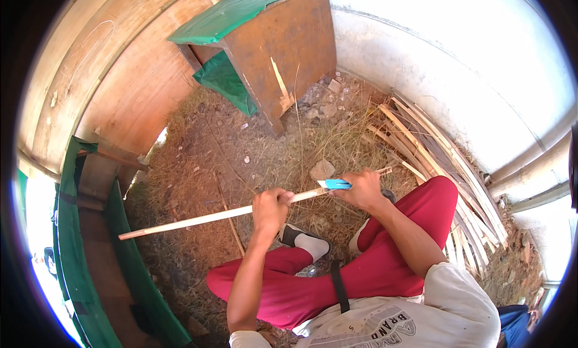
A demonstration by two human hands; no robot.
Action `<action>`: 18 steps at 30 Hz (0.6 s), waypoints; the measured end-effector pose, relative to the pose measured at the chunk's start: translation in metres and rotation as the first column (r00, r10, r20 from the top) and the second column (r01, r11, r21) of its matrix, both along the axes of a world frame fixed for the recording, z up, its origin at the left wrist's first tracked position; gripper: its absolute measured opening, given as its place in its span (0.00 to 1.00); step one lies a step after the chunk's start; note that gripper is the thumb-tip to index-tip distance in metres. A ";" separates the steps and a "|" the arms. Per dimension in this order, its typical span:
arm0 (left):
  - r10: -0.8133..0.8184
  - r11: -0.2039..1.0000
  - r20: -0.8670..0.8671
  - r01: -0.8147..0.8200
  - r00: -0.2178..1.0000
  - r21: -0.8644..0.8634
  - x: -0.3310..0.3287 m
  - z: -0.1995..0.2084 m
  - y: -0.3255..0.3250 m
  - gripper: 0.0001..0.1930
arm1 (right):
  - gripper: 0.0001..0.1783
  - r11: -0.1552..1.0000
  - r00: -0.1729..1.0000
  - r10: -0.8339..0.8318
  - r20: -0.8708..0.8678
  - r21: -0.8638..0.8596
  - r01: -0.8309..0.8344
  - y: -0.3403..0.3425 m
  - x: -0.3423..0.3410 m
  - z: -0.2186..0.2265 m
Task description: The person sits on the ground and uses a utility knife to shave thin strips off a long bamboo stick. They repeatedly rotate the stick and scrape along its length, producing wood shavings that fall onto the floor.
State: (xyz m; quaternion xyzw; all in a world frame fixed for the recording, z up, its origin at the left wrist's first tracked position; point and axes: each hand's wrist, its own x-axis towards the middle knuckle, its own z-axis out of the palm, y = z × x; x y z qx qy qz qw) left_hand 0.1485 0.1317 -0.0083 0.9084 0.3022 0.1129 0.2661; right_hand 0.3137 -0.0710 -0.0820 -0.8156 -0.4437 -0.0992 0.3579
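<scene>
A long pale stick (198, 220), apparently split bamboo or wood, slants across in front of me. Its far-left end is low, and its other end rises past my right hand. My left hand (269, 212) is closed around its middle, thumb on top. In my right hand (362, 190) is a blue utility knife (338, 184), its pale blade end pointing left and lying close above the stick. Whether the blade touches the wood I cannot tell. The right fingers partly hide the knife and the stick behind them.
Bamboo strips (421, 144) lie piled along the white wall (457, 65) to my right. A brown wooden table (289, 53) with a green cover stands ahead. At the left is a green-edged wooden frame (90, 251). Stones (323, 169) and dry grass cover the ground. Blue clothing (512, 324) shows lower right.
</scene>
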 end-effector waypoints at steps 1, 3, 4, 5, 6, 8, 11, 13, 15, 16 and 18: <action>-0.035 0.998 0.126 0.030 0.991 0.048 -0.009 -0.011 0.009 0.06 | 0.16 1.000 1.000 -0.001 -0.015 0.002 0.001 0.001 -0.001 0.001; -0.057 0.878 0.253 -0.072 0.966 0.472 -0.015 -0.005 0.025 0.12 | 0.17 1.000 0.998 -0.024 -0.055 -0.003 0.024 -0.003 0.001 -0.002; 0.035 0.874 0.299 -0.175 0.954 0.454 -0.024 0.003 0.029 0.11 | 0.17 0.999 0.996 -0.032 -0.082 -0.002 0.032 -0.004 0.001 -0.003; 0.124 0.860 0.349 -0.276 0.929 0.429 -0.030 0.015 0.028 0.09 | 0.17 0.999 0.994 -0.042 -0.102 -0.001 0.042 -0.005 0.003 -0.003; 0.202 0.861 0.432 -0.369 0.879 0.349 -0.036 0.026 0.022 0.07 | 0.18 0.998 0.992 -0.060 -0.112 -0.015 0.059 -0.005 0.005 -0.002; 0.148 0.855 0.549 -0.386 0.823 0.347 -0.069 0.020 0.030 0.01 | 0.19 0.996 0.987 -0.086 -0.137 -0.039 0.081 -0.004 0.001 -0.001; 0.085 0.852 0.650 -0.393 0.755 0.346 -0.095 0.011 0.033 0.05 | 0.18 0.988 0.972 -0.107 -0.208 -0.128 0.082 -0.005 -0.002 0.010; 0.099 0.889 0.553 -0.323 0.827 0.325 -0.108 0.000 0.025 0.16 | 0.19 0.985 0.972 -0.132 -0.195 -0.138 0.106 -0.006 -0.005 0.011; -0.003 0.763 0.344 -0.220 0.939 0.608 -0.109 -0.011 0.014 0.23 | 0.19 0.984 0.970 -0.135 -0.200 -0.140 0.109 -0.004 -0.007 0.012; -0.002 0.748 0.195 -0.128 0.981 0.652 -0.104 -0.013 -0.004 0.28 | 0.19 0.984 0.968 -0.133 -0.212 -0.142 0.105 -0.003 -0.007 0.009; -0.047 0.756 -0.008 0.041 0.999 0.653 -0.081 -0.017 -0.044 0.35 | 0.19 0.985 0.964 -0.129 -0.232 -0.141 0.098 -0.002 -0.009 0.006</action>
